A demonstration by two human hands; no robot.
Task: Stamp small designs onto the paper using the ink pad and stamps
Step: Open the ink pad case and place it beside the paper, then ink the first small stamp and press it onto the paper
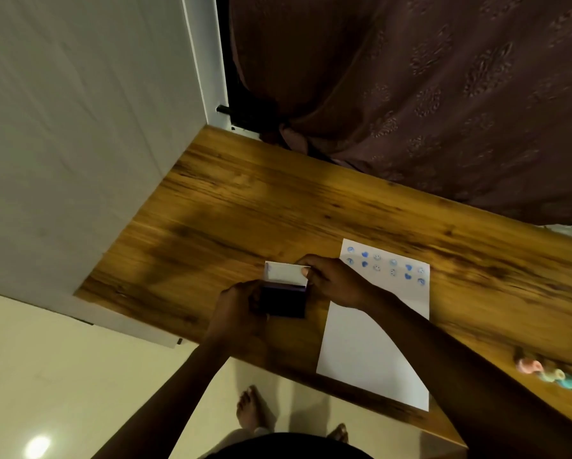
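Observation:
A dark purple ink pad (284, 301) sits on the wooden table (245, 200) with its white lid (283, 272) raised at the far side. My left hand (236, 309) grips the pad's left side. My right hand (331, 279) pinches the lid's right edge. To the right lies a white paper (361, 352) with two rows of small blue stamped designs (385, 265) near its far end. Three small stamps (551, 374), pink, pale yellow and teal, lie at the table's right side.
A white wall (79, 127) borders the table on the left and a brown curtain (427, 94) hangs behind it. The table's front edge runs diagonally, with my bare feet (251, 409) on the cream floor below.

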